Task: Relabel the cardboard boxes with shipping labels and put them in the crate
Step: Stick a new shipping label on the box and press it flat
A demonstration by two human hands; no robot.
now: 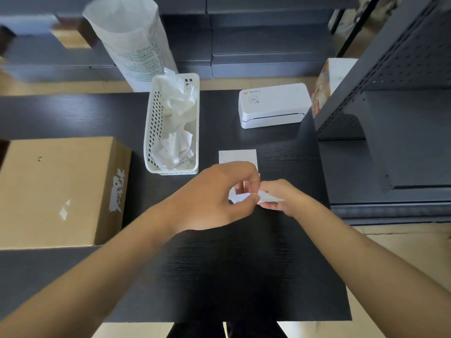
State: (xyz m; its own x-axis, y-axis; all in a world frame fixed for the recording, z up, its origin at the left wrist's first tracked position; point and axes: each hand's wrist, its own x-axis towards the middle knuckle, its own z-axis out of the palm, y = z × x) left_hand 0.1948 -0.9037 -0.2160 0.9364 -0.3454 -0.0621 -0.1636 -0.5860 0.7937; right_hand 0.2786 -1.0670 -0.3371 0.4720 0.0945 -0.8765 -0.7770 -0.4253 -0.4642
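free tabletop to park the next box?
Bare: near edge of the table under the forearms; far-left strip behind the cardboard box, left of the basket. Crowded: between basket and printer, where both hands pinch a label.

At frame centre, the left hand (212,198) and right hand (280,197) meet over the black wood-grain table (244,276), both pinching a small white paper label (240,197). A white label sheet (238,156) lies flat just above them. The brown cardboard box (56,191) occupies the left edge. The white perforated plastic basket (152,132), upper centre, holds crumpled white paper (178,113). The white label printer (273,106) sits upper right.
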